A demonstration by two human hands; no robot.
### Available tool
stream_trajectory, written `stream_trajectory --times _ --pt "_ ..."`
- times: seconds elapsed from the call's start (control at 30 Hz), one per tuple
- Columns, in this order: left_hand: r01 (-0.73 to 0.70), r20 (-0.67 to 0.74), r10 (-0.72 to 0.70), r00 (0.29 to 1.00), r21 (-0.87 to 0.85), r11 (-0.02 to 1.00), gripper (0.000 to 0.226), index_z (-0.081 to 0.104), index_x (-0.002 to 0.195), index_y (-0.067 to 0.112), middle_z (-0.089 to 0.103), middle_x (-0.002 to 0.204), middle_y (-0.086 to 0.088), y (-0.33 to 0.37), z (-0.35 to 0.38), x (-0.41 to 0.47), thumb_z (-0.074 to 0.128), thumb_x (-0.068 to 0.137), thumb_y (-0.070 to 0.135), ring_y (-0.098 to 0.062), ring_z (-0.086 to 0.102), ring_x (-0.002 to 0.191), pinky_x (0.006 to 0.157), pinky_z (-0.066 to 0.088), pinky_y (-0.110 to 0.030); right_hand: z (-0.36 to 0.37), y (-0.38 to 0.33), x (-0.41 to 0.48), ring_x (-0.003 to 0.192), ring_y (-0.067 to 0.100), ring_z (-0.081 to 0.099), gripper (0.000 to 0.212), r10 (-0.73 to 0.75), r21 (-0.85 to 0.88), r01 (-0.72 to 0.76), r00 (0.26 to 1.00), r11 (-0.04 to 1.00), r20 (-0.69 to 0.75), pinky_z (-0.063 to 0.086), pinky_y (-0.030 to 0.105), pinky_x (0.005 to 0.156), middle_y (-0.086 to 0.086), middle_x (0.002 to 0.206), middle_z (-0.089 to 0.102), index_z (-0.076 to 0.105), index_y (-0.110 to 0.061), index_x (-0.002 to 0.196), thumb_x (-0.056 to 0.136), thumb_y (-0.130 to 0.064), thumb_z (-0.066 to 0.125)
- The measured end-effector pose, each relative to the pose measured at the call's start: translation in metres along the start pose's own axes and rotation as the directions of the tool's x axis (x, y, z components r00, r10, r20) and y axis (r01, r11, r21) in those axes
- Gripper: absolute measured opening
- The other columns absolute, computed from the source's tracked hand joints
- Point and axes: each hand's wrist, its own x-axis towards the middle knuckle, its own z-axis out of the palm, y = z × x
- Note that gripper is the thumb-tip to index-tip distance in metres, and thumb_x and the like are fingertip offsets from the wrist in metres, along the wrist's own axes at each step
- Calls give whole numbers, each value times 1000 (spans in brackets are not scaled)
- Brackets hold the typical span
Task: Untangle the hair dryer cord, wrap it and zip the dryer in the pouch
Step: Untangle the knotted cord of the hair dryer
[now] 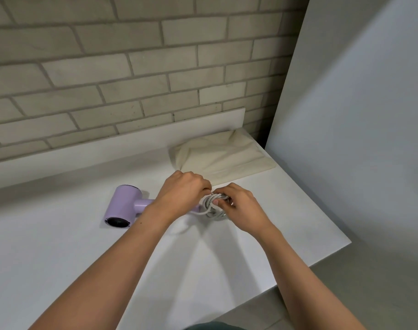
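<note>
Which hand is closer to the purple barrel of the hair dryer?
Left. The left hand is over the dryer's handle, just beside the barrel; the right hand holds the coiled cord farther right.

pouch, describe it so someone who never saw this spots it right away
Look at the white counter under the brick wall, toward its far right corner. The pouch lies there. It is the only soft cream fabric thing, unlike the lilac hair dryer and pale cord.

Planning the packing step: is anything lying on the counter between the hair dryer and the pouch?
No separate object. Only the bundled cord, held by the left hand and right hand, lies between the hair dryer and the pouch.
</note>
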Motion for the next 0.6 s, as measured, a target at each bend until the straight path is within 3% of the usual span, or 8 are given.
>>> stream_trajectory --times 0.17,0.33,0.47,0.6 --pt "-9 -127 0 992 -67 998 21 70 107 26 74 99 4 -3 10 -5 51 104 35 -24 64 95 75 37 -33 -2 0 0 95 11 61 23 41 81 -38 999 996 -35 51 33 89 -11 108 65 71 -26 119 97 -31 67" --pt "98 -240 -151 959 -222 970 19 71 106 23 76 91 2 -2 16 -12 56 102 33 -27 67 89 74 40 -35 -12 -7 -4 81 0 60 24 93 260 -89 996 962 -4 46 12 73 -13 107 68 71 -29 122 99 -30 66" --pt "262 -215 -347 913 -344 902 19 67 110 26 76 93 6 -4 12 -18 50 106 34 -29 67 91 70 46 -35 -19 -5 -7 87 4 65 25 110 362 -132 991 923 80 51 20 84 -14 108 72 73 -33 120 96 -28 70" --pt "341 -134 -421 897 -397 852 19 64 112 30 75 95 11 -2 7 -18 47 106 36 -26 66 94 73 52 -37 -15 -6 -10 94 6 65 41 82 279 -108 991 954 104 52 24 90 -19 114 69 71 -34 126 87 -29 81"
